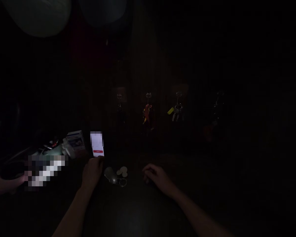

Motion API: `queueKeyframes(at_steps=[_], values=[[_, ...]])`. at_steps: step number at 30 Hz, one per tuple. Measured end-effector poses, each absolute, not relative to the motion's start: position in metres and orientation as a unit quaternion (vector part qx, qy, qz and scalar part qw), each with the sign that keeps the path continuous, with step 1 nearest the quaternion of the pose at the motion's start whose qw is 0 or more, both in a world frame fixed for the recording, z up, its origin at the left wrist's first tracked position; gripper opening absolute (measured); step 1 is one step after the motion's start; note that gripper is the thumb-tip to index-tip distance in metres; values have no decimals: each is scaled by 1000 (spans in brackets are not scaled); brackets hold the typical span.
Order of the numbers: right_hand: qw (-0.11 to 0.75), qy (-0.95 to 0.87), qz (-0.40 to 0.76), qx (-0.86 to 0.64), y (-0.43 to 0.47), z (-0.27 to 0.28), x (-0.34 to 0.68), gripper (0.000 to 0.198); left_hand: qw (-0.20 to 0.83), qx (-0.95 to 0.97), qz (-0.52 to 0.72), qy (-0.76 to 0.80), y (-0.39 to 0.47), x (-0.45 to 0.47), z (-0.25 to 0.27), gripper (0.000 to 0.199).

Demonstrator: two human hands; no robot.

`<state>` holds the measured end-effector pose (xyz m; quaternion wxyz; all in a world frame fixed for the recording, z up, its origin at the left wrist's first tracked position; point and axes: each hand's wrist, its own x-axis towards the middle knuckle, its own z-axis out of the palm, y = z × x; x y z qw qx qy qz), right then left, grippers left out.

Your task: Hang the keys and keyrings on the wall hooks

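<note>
The room is very dark. My left hand (pixel 92 169), back up and fingers mostly hidden, is closed at the bottom of a lit phone (pixel 97 144) that stands upright with a red button on its screen. Just right of that hand lies a grey rounded fob (pixel 111 175), with a metal ring (pixel 122 182) and pale round discs (pixel 123 171) beside it. My right hand (pixel 158 176) rests further right, fingers loosely curled and apart from the thumb. Nothing shows between them, and it touches none of these things.
Another person's hand (pixel 7 186) comes in from the left beside a bright, pixelated device (pixel 46 172). Behind it stands a small box (pixel 76 141). Bunches of keys (pixel 177 112) and an orange strap (pixel 147 113) hang from hooks at the back. A pale rounded shape (pixel 39 16) is at upper left.
</note>
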<state>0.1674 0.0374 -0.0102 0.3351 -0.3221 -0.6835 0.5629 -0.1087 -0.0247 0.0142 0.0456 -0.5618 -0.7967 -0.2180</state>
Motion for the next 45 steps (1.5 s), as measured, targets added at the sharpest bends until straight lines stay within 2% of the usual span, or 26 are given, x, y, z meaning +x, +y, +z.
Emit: queueKeyframes(at_steps=[6, 9, 17, 25, 31, 35, 40, 43, 45], values=[[340, -685, 564, -311, 38, -13, 168, 22, 82, -575, -130, -804, -25, -107, 16, 29], [338, -684, 564, -316, 37, -11, 168, 21, 61, -591, -121, -795, -24, -101, 17, 28], [337, -691, 555, -317, 37, -10, 168, 19, -97, -601, -227, -761, -16, -68, 10, 27], [367, -687, 538, -323, 37, -12, 168, 15, -282, -628, -390, -611, -7, -14, 0, 21], [429, -718, 423, -348, 42, -15, 166, 15, -393, -549, -467, -571, -3, 0, 1, 27], [396, -727, 458, -324, 40, -14, 165, 23, -476, -480, -515, -527, -2, 1, -1, 33], [362, -693, 546, -301, 34, -7, 165, 27, -505, -414, -569, -500, 0, 2, -3, 31], [363, -692, 532, -325, 34, -10, 163, 33, -500, -379, -593, -504, 2, 2, -3, 29], [374, -695, 509, -343, 36, -12, 161, 27, -509, -361, -606, -494, 4, 1, -4, 29]])
